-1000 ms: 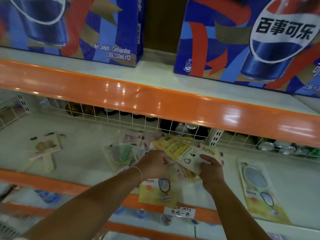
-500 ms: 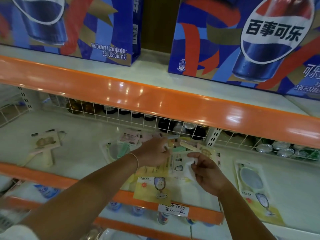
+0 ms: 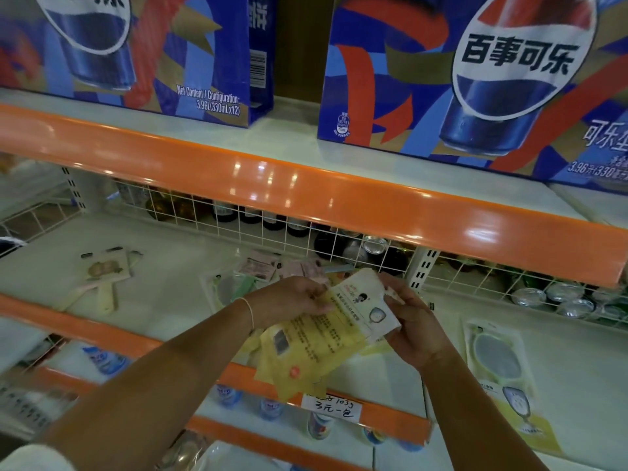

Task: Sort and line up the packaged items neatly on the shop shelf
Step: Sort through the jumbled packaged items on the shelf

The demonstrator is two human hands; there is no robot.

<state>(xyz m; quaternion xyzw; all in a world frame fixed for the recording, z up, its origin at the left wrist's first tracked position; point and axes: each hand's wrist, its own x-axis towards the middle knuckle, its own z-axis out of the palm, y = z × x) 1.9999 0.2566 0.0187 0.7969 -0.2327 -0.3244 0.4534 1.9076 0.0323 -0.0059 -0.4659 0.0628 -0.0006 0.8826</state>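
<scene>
Both hands pinch a yellow packet stack (image 3: 316,338) above the shelf's near edge (image 3: 102,329): left hand (image 3: 292,297) at its far-left corner, right hand (image 3: 413,321) partly hidden behind it; lower packets hardly show.

two cola cartons (image 3: 475,79), two hands (image 3: 292,297)

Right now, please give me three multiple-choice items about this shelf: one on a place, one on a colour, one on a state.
1. Where does the single packet lie?
A. right of both hands
B. on the top shelf
C. behind the wire grid

2. What colour is the shelf edge?
A. green
B. orange
C. black

3. How are the yellow packets held?
A. by no hand
B. by one hand
C. by both hands

Answers: 1 A, it lies flat at right. 2 B, the strip is orange. 3 C, left hand and right hand grip them.
</scene>
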